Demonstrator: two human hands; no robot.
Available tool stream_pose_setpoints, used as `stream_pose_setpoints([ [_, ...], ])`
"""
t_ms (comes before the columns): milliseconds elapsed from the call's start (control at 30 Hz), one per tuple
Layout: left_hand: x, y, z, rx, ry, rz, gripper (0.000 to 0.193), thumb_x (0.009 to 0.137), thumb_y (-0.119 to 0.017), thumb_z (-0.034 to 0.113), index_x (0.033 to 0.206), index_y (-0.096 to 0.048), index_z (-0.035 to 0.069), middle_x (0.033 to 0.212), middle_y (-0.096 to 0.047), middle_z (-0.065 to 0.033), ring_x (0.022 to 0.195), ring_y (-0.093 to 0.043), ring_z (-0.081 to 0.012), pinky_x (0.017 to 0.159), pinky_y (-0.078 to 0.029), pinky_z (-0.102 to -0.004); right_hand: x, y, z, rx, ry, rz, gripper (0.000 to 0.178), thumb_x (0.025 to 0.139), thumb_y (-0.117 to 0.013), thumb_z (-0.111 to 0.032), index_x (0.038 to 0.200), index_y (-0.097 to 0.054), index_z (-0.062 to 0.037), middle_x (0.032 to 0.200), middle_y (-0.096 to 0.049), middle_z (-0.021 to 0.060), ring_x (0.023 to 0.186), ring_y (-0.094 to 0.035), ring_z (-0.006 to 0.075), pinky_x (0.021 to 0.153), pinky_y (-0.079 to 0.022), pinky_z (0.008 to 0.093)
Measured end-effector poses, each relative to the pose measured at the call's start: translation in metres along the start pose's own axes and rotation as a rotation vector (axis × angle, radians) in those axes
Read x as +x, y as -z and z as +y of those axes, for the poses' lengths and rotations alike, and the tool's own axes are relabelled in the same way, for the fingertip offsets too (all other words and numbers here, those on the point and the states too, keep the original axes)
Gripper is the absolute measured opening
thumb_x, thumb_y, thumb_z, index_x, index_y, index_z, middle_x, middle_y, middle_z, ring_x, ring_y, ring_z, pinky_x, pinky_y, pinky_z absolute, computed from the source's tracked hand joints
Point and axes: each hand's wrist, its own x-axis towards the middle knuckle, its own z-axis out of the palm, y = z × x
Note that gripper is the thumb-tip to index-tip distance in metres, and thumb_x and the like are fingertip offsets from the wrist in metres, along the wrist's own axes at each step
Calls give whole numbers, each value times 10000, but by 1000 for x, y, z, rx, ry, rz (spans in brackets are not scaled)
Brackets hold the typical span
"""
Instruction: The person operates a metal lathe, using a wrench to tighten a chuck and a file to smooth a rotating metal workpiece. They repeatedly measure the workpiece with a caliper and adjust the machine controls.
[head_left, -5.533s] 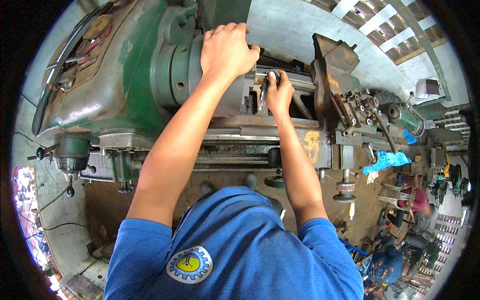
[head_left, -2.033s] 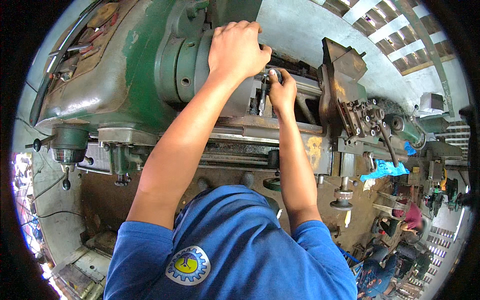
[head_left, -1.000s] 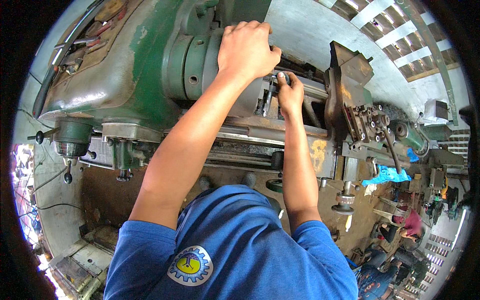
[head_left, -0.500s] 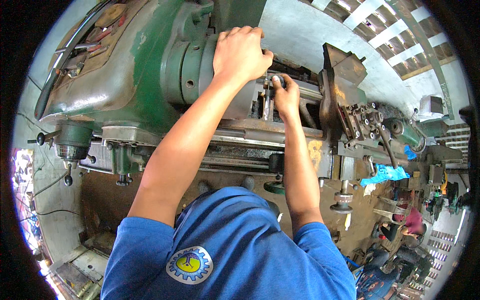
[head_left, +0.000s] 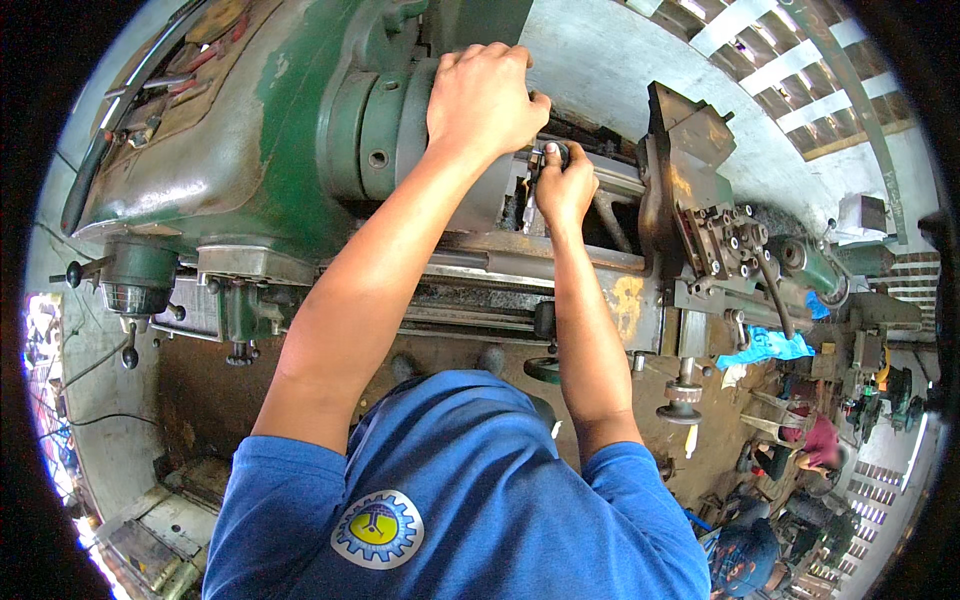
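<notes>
A green lathe headstock (head_left: pixel 250 170) fills the upper left, with a thick grey chuck (head_left: pixel 413 125) on its right side. My left hand (head_left: pixel 487 100) lies over the chuck's upper edge, its fingers bent round the far side and their tips hidden. Close by on the right, my right hand (head_left: pixel 566 185) is closed round a small tool with a dark round part and a bright metal part (head_left: pixel 530 205). The tool sits beside the chuck face, above the lathe bed (head_left: pixel 560 250); the hand partly covers it, and its exact kind is unclear.
To the right stand the lathe carriage (head_left: pixel 655 190) and tool post (head_left: pixel 725 240). Hand tools lie on the headstock top (head_left: pixel 195 80). A blue plastic sheet (head_left: pixel 765 345) hangs beyond the carriage. Other people, one in a red shirt (head_left: pixel 822 440), are at the lower right.
My right hand has shifted slightly left and up, and the metal tool now leans closer to the chuck. The left hand stays on the chuck. The view has moved a little.
</notes>
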Motion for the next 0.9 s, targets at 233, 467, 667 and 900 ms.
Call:
stream_pose_setpoints([
  [233, 0, 2, 1, 30, 15, -38, 439, 824, -712, 341, 1188, -723, 95, 1206, -723, -107, 1187, -656, -277, 1069, -464, -463, -4, -1, -5, 5, -13, 12, 223, 964, -658, -174, 1060, -699, 23, 897, -712, 300, 895, -693, 493, 803, -517, 551],
  [467, -1, -1, 1, 39, -6, 9, 438, 819, -707, 329, 1188, -724, 93, 1188, -729, -111, 1169, -662, -286, 1065, -469, -457, 12, 7, -7, -75, -11, -86, 313, 939, -686, -211, 1101, -705, 55, 975, -712, 320, 967, -697, 481, 872, -530, 529],
  [667, -2, -1, 1, 30, 0, 0, 439, 817, -700, 327, 1185, -722, 89, 1187, -728, -111, 1160, -664, -289, 1063, -470, -451, 15, 7, -12, -151, 60, -74, 305, 922, -698, -189, 1072, -699, 76, 960, -707, 328, 932, -701, 485, 854, -546, 530],
  [900, -1, -1, 0, 46, 1, -20, 427, 825, -696, 324, 1178, -722, 86, 1192, -725, -104, 1180, -653, -286, 1065, -464, -451, -7, -7, -10, -104, 182, 56, 220, 944, -652, -133, 1042, -695, 59, 905, -702, 321, 897, -696, 488, 811, -534, 525],
])
